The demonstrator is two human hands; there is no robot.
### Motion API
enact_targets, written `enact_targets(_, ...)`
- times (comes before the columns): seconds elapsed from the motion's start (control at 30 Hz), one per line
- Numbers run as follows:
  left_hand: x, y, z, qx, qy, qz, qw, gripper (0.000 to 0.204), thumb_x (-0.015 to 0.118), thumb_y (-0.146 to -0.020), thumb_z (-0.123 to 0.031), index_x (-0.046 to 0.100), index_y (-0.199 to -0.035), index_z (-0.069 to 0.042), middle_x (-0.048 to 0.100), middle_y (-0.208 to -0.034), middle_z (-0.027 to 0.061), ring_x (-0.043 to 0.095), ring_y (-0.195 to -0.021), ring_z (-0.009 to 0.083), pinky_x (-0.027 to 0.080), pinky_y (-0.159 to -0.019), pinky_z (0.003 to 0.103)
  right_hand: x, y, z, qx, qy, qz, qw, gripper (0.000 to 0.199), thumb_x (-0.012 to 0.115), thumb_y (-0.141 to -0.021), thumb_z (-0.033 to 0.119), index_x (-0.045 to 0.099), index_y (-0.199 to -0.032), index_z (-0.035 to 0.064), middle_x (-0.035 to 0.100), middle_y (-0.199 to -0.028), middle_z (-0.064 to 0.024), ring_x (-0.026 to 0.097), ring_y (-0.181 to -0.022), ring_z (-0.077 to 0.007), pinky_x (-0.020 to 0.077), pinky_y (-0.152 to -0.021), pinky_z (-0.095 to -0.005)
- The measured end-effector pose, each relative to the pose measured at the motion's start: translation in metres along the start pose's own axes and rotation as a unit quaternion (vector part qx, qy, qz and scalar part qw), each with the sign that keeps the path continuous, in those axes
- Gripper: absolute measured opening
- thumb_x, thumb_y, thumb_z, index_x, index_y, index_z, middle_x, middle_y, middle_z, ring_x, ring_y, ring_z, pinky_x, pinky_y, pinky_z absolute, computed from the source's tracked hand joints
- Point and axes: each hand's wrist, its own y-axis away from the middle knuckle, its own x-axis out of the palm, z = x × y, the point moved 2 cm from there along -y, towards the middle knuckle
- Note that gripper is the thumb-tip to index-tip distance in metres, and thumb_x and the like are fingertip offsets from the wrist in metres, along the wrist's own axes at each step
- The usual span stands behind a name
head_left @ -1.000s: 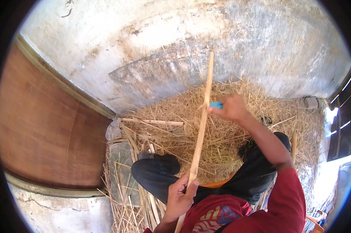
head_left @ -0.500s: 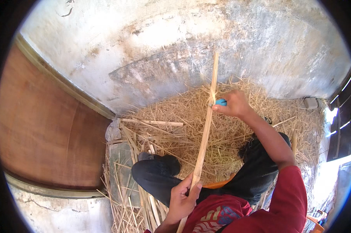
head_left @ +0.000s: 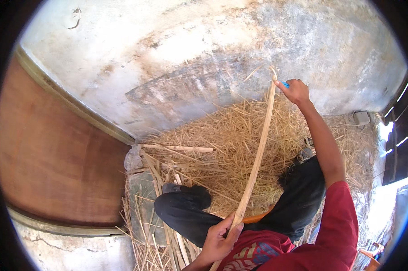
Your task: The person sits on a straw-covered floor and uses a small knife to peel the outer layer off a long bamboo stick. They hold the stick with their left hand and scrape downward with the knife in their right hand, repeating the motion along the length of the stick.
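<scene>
A long, pale bamboo strip (head_left: pixel 259 156) slants up and away from my lap, bowed slightly to the right. My left hand (head_left: pixel 220 241) is wrapped round its near part, thumb on top, close to my shirt. Out at the strip's far end, my right hand (head_left: pixel 297 92) grips a small blue-handled knife (head_left: pixel 285 84); its blade is mostly hidden against the bamboo. Thin shavings (head_left: pixel 273 71) curl off the tip there, in front of the wall.
Loose shavings (head_left: pixel 240 131) heap up along the stained wall (head_left: pixel 190 49). More split strips (head_left: pixel 179 244) lie left of my crossed legs (head_left: pixel 186 210). A brown panel (head_left: pixel 64 153) stands at the left, a small grey block (head_left: pixel 361 118) at the far right.
My right hand has slid the knife away along the strip to its far end. The strip has swung right and now bends. A curled shaving hangs at its tip.
</scene>
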Motion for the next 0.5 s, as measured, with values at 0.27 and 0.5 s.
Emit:
enact_targets(0.27,0.005,0.003,-0.003,0.032,-0.058,0.066,0.996,0.037,0.054,-0.095,-0.014,0.050,-0.129,0.000,0.050,-0.067,-0.0044,0.045,-0.051,0.0008,0.035,-0.044,0.017,0.025,-0.015,-0.079,0.228,-0.069,-0.003,0.971,0.095,0.033,-0.075,0.085,0.069,-0.090,-0.0018,0.065,-0.093,-0.0256,0.063,-0.097,-0.0344,0.0484,-0.082,-0.0447)
enact_targets(0.5,-0.007,-0.011,0.014,-0.095,0.112,-0.015,0.989,0.037,0.051,-0.097,-0.015,0.048,-0.131,-0.002,0.048,-0.066,-0.0028,0.041,-0.049,0.0017,0.033,-0.041,0.017,0.015,0.011,-0.060,0.121,-0.063,0.183,0.974,0.093,0.035,-0.076,0.084,0.064,-0.067,-0.0036,0.063,-0.066,-0.0183,0.060,-0.062,-0.0296,0.0477,-0.065,-0.0437)
